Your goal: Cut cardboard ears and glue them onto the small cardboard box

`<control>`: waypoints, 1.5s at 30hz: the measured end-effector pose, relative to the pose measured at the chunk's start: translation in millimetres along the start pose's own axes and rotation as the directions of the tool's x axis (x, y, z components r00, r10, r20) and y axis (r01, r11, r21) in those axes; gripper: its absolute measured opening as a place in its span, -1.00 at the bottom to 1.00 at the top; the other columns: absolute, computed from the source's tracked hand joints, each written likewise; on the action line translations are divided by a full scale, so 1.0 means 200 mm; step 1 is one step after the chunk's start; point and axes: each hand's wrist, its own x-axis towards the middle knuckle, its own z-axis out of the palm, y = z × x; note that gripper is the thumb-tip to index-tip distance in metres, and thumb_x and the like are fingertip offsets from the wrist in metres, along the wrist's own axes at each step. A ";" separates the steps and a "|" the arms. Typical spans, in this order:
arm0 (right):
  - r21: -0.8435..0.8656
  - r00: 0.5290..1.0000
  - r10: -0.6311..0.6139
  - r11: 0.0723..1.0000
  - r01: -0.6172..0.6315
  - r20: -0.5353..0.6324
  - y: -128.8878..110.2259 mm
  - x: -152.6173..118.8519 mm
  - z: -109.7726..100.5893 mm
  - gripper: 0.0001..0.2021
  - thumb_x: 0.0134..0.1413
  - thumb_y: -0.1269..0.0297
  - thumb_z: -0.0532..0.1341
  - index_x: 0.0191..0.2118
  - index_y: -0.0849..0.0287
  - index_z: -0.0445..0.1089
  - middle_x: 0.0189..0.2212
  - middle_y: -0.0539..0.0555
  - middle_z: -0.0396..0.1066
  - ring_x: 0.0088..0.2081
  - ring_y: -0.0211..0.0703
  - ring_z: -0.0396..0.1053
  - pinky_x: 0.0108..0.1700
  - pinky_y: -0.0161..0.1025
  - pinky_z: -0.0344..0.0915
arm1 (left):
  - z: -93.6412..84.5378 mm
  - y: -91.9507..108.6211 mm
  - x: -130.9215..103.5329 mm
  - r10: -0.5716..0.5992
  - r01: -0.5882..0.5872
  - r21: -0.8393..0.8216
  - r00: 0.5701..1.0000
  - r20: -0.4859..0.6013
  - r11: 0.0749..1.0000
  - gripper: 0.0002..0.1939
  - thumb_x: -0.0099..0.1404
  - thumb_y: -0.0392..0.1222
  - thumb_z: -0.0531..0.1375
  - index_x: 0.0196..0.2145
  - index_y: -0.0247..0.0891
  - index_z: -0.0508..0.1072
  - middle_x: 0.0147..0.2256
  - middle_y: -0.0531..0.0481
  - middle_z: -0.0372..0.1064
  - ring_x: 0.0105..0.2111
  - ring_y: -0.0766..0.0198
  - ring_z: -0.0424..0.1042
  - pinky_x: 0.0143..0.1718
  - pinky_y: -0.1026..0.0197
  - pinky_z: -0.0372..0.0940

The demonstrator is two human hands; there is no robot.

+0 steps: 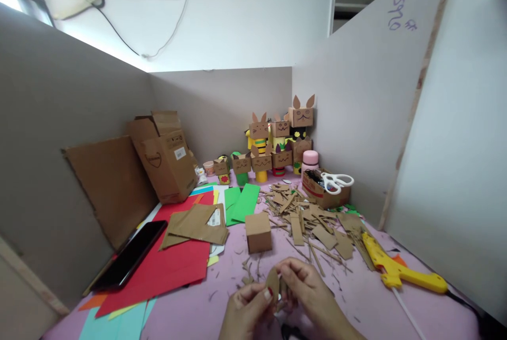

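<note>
Low in the centre, my left hand (250, 305) pinches a small pointed cardboard piece (271, 281) between thumb and fingers. My right hand (304, 284) closes at the same spot, its fingertips against brown cardboard; whether that is a second piece is partly hidden. A black object (292, 332) shows in part below the hands, too covered to name. Just beyond the hands, a small closed cardboard box (258, 233) sits on the pink tabletop (186, 311).
Cardboard scraps (295, 213) lie heaped at right, near a yellow glue gun (404, 268). White scissors (336, 182) rest on an open box (327, 197). Several cardboard animal figures (261, 160) stand behind. At left are red paper (178, 261), a black tablet (129, 258) and a large carton (166, 163).
</note>
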 end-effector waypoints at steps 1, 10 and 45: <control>-0.024 1.000 -0.017 1.000 0.017 0.018 0.00 0.00 0.00 -0.60 -0.18 -0.05 0.36 -0.42 0.22 0.36 -0.67 -0.12 0.28 -0.66 -0.39 0.13 -0.60 -0.41 0.03 | 0.00 0.00 0.00 -0.006 0.005 -0.011 1.000 -0.026 1.000 -0.75 -0.24 -0.13 0.46 -0.63 -0.35 0.56 -0.65 -0.02 0.43 -0.61 0.36 0.30 -0.49 0.31 0.14; -0.147 0.997 -0.039 0.989 0.029 -0.068 -0.01 0.01 -0.02 -0.51 -0.08 -0.20 0.20 -0.56 0.22 0.31 -0.75 -0.13 0.19 -0.71 -0.39 0.05 -0.64 -0.40 -0.03 | -0.05 -0.05 0.04 -0.008 0.012 0.057 0.997 -0.071 0.998 -0.62 -0.32 -0.02 0.48 -0.61 -0.38 0.57 -0.66 -0.03 0.43 -0.64 0.39 0.26 -0.54 0.32 0.10; 0.029 0.996 0.079 0.997 -0.078 -0.029 0.06 0.02 0.00 -0.60 -0.38 0.02 0.45 -0.59 0.24 0.35 -0.71 -0.11 0.29 -0.70 -0.42 0.11 -0.65 -0.43 -0.01 | -0.05 0.00 0.03 0.107 -0.099 0.128 0.993 -0.058 0.987 -0.62 -0.19 0.02 0.43 -0.59 -0.33 0.44 -0.64 0.09 0.31 -0.60 0.39 0.26 -0.53 0.35 0.11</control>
